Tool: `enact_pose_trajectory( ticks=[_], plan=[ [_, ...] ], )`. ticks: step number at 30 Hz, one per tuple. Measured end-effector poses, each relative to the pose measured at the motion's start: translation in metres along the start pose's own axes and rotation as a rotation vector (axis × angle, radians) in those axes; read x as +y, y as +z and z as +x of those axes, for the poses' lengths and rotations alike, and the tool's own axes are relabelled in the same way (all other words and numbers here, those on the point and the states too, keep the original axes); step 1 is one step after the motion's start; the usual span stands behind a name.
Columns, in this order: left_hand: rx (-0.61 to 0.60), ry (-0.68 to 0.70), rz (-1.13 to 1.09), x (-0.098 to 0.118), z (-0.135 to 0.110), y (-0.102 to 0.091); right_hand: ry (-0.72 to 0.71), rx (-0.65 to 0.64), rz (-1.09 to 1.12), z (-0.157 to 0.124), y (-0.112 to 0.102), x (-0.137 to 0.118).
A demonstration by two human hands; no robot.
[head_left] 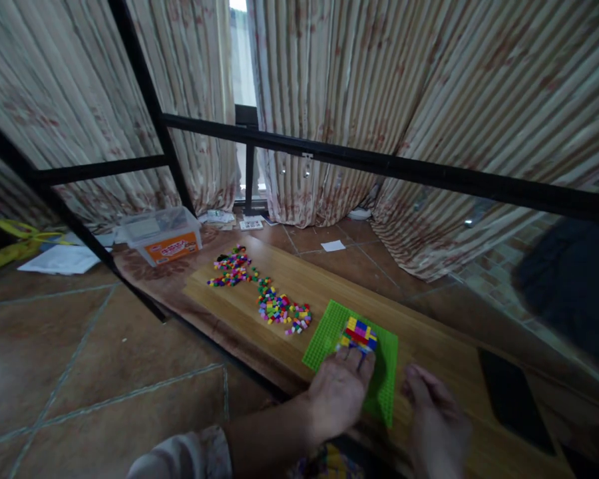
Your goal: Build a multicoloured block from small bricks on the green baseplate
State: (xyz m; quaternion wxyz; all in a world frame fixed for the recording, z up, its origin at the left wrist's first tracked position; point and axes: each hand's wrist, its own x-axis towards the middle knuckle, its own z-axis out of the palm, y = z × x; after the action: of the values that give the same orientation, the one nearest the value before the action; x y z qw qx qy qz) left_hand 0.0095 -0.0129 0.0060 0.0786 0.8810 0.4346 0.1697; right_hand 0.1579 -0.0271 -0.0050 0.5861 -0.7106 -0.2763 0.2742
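Note:
My left hand [340, 389] reaches over the near side of a low build of toy bricks [359, 334] in yellow, red, blue and white. Its fingers are closed against the build and hide its near part. The build sits on a green studded baseplate [324, 332]. Right of the baseplate, my right hand [436, 416] hovers with thumb and forefinger pinched together; whatever may be between them is hidden. A loose pile of small coloured bricks [279, 307] lies left of the baseplate, trailing off to more bricks [232, 267] farther away.
A wooden board [259, 256] carries the bricks and baseplate, with a dark flat object [514, 399] at its right. A clear plastic box [160, 233] with an orange label stands beyond its left end. Black metal bars [354, 156] cross before curtains [324, 86].

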Motion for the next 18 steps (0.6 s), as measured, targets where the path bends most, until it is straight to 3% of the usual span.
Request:
enact_pose_trajectory(
  ticks=[4, 8, 14, 18],
  plan=[
    [-0.014, -0.093, -0.156, -0.009, -0.048, 0.001, -0.039, -0.151, -0.133, -0.035, 0.003, 0.002],
    [0.056, -0.215, -0.208, -0.038, -0.083, 0.009, -0.097, -0.353, -0.077, -0.063, 0.029, 0.015],
    [0.177, -0.383, -0.160, -0.089, -0.097, 0.001, -0.152, -0.630, -0.145, -0.084, 0.057, 0.039],
    [0.200, -0.425, -0.155, -0.108, -0.095, -0.004, -0.180, -0.667, -0.234, -0.084, 0.058, 0.052]
  ],
)
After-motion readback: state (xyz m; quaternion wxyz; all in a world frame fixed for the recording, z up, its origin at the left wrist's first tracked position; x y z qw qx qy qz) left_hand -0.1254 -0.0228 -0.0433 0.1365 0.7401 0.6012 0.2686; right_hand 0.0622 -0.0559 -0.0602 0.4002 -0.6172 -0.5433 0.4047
